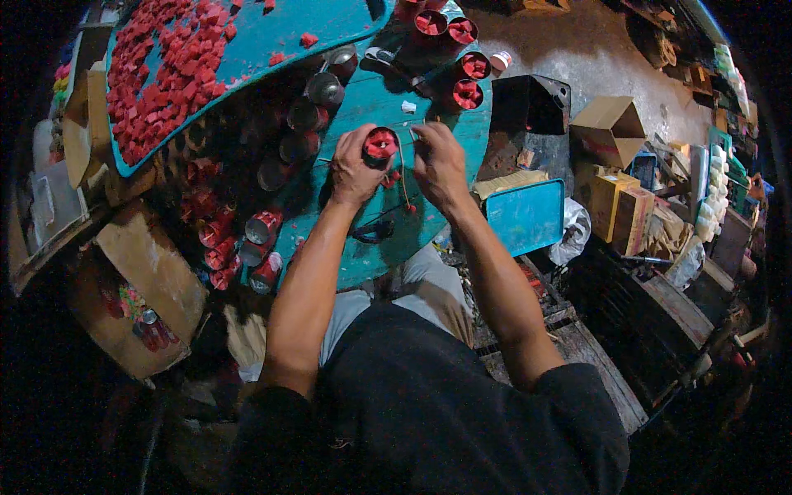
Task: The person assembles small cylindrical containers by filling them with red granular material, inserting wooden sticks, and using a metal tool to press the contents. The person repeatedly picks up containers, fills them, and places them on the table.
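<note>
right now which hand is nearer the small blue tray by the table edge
Right. The right hand is just up-left of the blue tray; the left hand, holding a red-filled can, sits farther left.

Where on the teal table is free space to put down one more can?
Bare teal shows between the right hand and the red-filled cans at the far edge, and on the small teal tray. Left of the left hand, cans crowd the table.

Head camera, looking steeply down from above my hands.
I see one close fisheye view: left hand (353,169) and right hand (439,161) sit just above centre, forearms entering from below, edges bending beyond them.
</note>
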Demonstrator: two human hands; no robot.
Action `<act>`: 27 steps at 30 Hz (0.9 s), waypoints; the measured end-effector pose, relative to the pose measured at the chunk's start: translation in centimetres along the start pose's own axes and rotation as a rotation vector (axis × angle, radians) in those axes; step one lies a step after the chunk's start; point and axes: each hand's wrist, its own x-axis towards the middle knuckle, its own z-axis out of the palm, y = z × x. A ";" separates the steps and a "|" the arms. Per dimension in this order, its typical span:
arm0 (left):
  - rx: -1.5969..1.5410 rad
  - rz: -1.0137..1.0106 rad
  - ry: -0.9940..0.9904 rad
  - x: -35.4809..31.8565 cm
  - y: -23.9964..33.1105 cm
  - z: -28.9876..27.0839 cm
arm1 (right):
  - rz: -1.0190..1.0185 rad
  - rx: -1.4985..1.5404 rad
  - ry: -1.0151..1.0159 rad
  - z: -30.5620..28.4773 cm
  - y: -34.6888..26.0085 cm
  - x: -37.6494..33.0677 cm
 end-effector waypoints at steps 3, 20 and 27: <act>-0.033 -0.053 0.036 -1.1 0.3 -1.1 | -0.260 -0.026 0.019 2.3 0.7 5.1; -0.040 0.114 -0.011 10.4 4.2 0.9 | -0.262 0.072 0.023 8.6 2.3 0.3; -0.028 0.075 -0.106 13.0 3.1 5.8 | -0.315 -0.187 -0.059 3.4 -0.5 -4.9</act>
